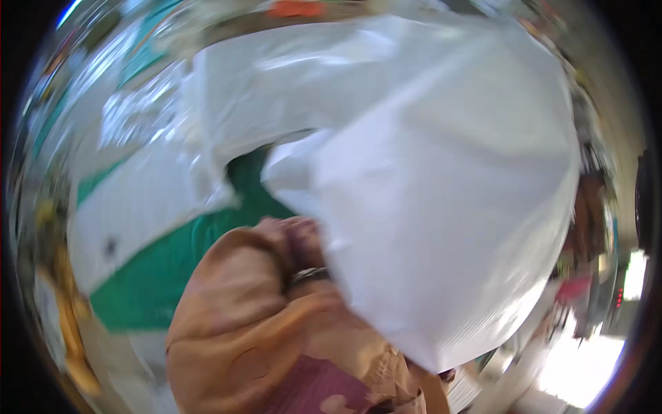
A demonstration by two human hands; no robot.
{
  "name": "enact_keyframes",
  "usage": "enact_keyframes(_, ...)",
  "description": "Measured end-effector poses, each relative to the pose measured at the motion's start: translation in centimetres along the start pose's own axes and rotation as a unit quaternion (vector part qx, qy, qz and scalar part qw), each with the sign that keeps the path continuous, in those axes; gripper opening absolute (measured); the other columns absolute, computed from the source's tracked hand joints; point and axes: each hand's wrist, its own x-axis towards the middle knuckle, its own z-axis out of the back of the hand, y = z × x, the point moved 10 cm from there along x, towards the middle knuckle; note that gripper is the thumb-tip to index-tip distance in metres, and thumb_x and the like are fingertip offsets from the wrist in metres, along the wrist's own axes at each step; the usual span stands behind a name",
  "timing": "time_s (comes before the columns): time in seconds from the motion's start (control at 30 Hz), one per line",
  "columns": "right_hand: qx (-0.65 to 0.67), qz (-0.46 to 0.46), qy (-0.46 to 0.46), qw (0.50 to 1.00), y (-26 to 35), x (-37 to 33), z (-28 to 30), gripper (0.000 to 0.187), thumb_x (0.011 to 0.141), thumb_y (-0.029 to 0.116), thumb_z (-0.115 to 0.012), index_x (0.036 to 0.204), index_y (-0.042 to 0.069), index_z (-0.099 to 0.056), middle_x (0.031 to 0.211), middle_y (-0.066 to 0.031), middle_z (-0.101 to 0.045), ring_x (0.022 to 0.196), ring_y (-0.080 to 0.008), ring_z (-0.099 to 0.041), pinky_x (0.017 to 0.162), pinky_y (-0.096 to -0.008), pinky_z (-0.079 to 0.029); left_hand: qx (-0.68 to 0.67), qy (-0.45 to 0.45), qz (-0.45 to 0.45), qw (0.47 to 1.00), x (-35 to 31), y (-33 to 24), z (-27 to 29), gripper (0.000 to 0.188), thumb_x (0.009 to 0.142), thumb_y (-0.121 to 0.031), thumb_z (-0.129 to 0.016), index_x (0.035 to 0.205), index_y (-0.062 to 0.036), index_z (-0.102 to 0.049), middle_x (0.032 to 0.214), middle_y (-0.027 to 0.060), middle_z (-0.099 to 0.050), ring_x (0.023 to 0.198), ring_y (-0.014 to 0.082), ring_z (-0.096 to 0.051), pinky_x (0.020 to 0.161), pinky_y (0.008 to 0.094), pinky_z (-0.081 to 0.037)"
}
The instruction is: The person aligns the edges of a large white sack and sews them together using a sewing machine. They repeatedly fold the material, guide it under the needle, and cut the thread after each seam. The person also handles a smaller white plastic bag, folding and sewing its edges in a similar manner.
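Right of the hand [300, 238], smooth, glossy, white plastic-looking sheet [448, 179]; up-left of it, crinkled shiny film [143, 110]; below, matt tan cloth sleeve [224, 293].

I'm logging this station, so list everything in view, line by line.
Large sheet: one, white, raised across centre and right
Flat sheeting: count unclear, white, left
Crinkled plastic: count unclear, shiny and clear or whitish, upper left
Surface: one, green, under the flat sheeting
Blurred item: one, orange, top edge
Bright patches: two, white, lower right
Rim clutter: uncountable, mixed colours, too blurred
Clothing: count unclear, tan and maroon, bottom
Left hand: one, partly hidden, beside large sheet
Right hand: not visible
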Motion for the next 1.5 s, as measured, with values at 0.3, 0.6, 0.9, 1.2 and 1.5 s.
enact_keyframes(0.3, 0.053, 0.001, -0.388, 0.920, 2.6, -14.8, 15.1, 0.101, 0.070, 0.050, -0.082, 0.149, 0.003, -0.039, 0.146, -0.0194, -0.044, 0.136, -0.0393, -0.037, 0.115, -0.0511, -0.027, -0.001, 0.435, -0.270, 0.859, -14.2, -21.6, -11.0, 0.041, 0.100, -0.016, -0.056, 0.138, 0.0002, -0.052, 0.131, 0.0175, -0.062, 0.118, 0.0309, -0.061, 0.098, 0.0434, -0.053)
enact_keyframes(0.6, -0.022, -0.231, -0.830, 0.507, -5.7, -63.9, 20.5, 0.100, 0.072, 0.055, -0.080, 0.148, 0.003, -0.041, 0.142, -0.0182, -0.050, 0.131, -0.0385, -0.044, 0.112, -0.0495, -0.032, -0.043, 0.707, -0.416, 0.570, -23.7, -30.0, -23.0, 0.051, 0.087, 0.002, -0.065, 0.136, -0.0006, -0.051, 0.122, 0.0152, -0.065, 0.105, 0.0337, -0.066, 0.085, 0.0419, -0.058)
enact_keyframes(0.9, -0.132, -0.396, -0.908, -0.029, 17.0, -108.9, 4.2, 0.100, 0.074, 0.061, -0.077, 0.148, 0.003, -0.044, 0.137, -0.0170, -0.056, 0.127, -0.0376, -0.051, 0.110, -0.0478, -0.037, 0.016, 0.621, -0.338, 0.706, -14.8, -26.9, -29.7, 0.033, 0.089, -0.005, -0.069, 0.122, -0.0002, -0.065, 0.110, 0.0150, -0.072, 0.100, 0.0256, -0.070, 0.088, 0.0330, -0.054)
enact_keyframes(1.2, -0.050, -0.600, -0.787, 0.132, 3.8, -106.7, -12.7, 0.059, 0.089, 0.048, -0.059, 0.118, -0.003, -0.066, 0.116, -0.0169, -0.069, 0.106, -0.0293, -0.063, 0.093, -0.0392, -0.048, 0.119, 0.665, -0.123, 0.727, -11.2, -14.1, -28.9, 0.042, 0.094, -0.021, -0.070, 0.126, 0.0043, -0.061, 0.113, 0.0123, -0.072, 0.105, 0.0166, -0.066, 0.094, 0.0311, -0.050)
enact_keyframes(1.5, -0.155, -0.725, -0.613, 0.272, -20.4, -75.3, -0.1, 0.051, 0.098, 0.028, -0.055, 0.141, 0.001, -0.051, 0.140, -0.0194, -0.056, 0.131, -0.0311, -0.053, 0.112, -0.0403, -0.037, 0.110, 0.568, -0.053, 0.814, -7.6, -10.3, -23.0, 0.033, 0.094, -0.013, -0.067, 0.123, 0.0029, -0.063, 0.110, 0.0123, -0.073, 0.101, 0.0156, -0.067, 0.091, 0.0298, -0.052)
